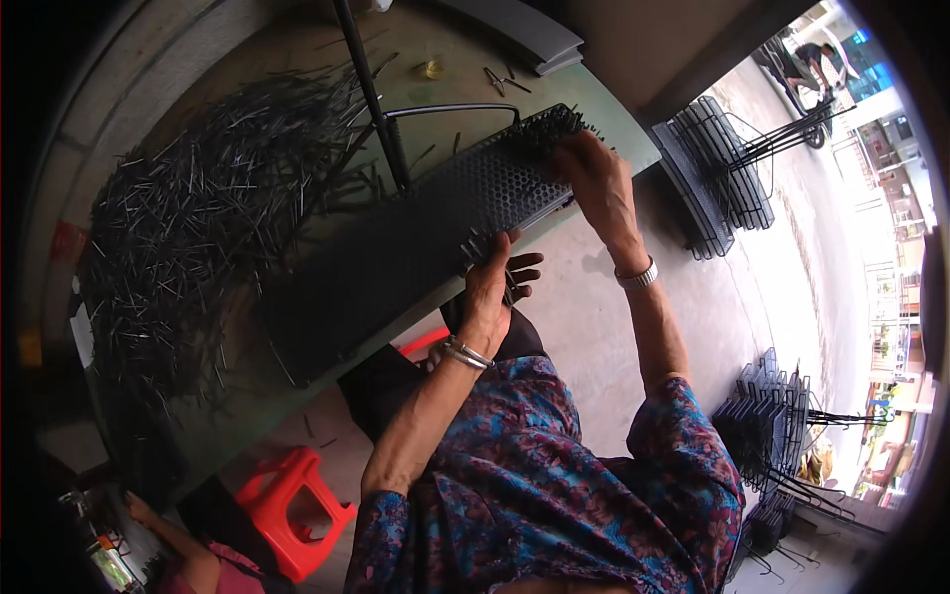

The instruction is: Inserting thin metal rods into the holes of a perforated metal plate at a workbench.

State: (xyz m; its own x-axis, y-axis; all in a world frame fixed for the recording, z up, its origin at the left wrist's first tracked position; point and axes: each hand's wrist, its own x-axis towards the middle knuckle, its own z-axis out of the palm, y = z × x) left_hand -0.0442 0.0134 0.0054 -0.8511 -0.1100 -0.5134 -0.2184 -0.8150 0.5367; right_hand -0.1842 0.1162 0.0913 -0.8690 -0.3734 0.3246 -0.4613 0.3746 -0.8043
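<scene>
A long, dark perforated panel (485, 190) lies slantwise along the table's front edge. Many short black rods (547, 132) stand in the holes at its right end. There my right hand (596, 178) is bent down with its fingers closed; the fingertips are blurred, and what they pinch cannot be made out. My left hand (490, 287) is by the panel's front edge, its thumb against a small bunch of dark rods (475, 246) that stick out past it. The other left fingers curl below the edge.
A big heap of loose black rods (208, 208) covers the table's left. A dark upright pole (368, 89) with a curved bar rises behind the panel. Pliers (498, 81) lie farther back. A red stool (295, 510) and another person's arm (173, 530) are at lower left; wire racks (727, 168) at right.
</scene>
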